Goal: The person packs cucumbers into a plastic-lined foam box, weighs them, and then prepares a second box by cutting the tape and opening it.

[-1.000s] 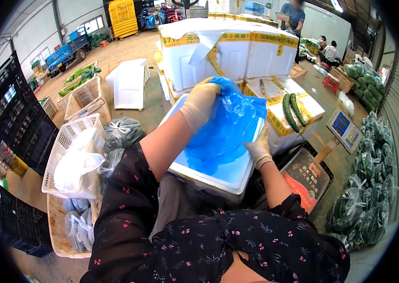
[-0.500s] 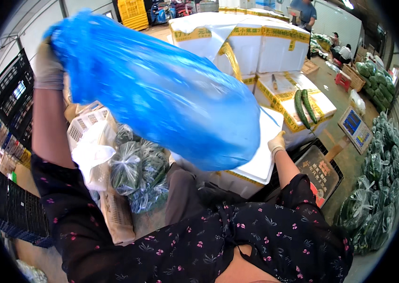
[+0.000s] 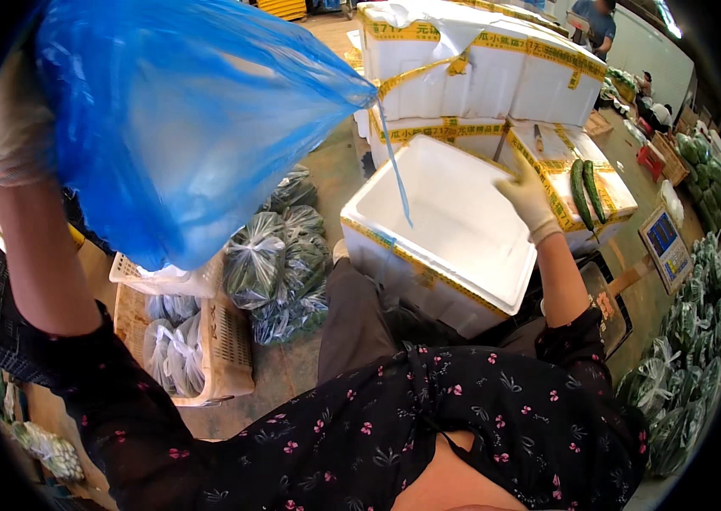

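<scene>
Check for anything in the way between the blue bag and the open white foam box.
No separate object visibly stands between the blue bag, held in the left hand, and the foam box; only a blue strip hanging from the bag crosses the box's rim in view.

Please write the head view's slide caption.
Gloved left hand holds a blue plastic bag near an open rectangular white foam box.
</scene>
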A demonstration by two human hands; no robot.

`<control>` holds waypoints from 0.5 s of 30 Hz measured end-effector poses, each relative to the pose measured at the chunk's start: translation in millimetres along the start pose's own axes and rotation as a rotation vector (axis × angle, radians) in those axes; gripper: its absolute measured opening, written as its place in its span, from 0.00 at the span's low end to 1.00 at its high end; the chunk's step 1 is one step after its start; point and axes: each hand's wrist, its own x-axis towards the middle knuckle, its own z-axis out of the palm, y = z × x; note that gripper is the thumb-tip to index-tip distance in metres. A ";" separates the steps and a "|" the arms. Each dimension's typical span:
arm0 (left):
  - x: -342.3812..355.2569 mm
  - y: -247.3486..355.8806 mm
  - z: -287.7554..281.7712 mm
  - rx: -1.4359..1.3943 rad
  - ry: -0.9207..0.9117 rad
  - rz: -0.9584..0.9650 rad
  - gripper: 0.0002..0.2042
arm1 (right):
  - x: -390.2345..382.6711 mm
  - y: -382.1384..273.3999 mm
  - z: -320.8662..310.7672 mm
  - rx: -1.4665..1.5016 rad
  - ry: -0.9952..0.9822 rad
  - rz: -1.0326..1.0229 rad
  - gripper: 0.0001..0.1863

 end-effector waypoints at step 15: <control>-116.2 -2.9 81.4 -0.786 -0.503 -0.509 0.37 | -91.8 -242.1 143.3 0.426 -0.894 -0.490 0.12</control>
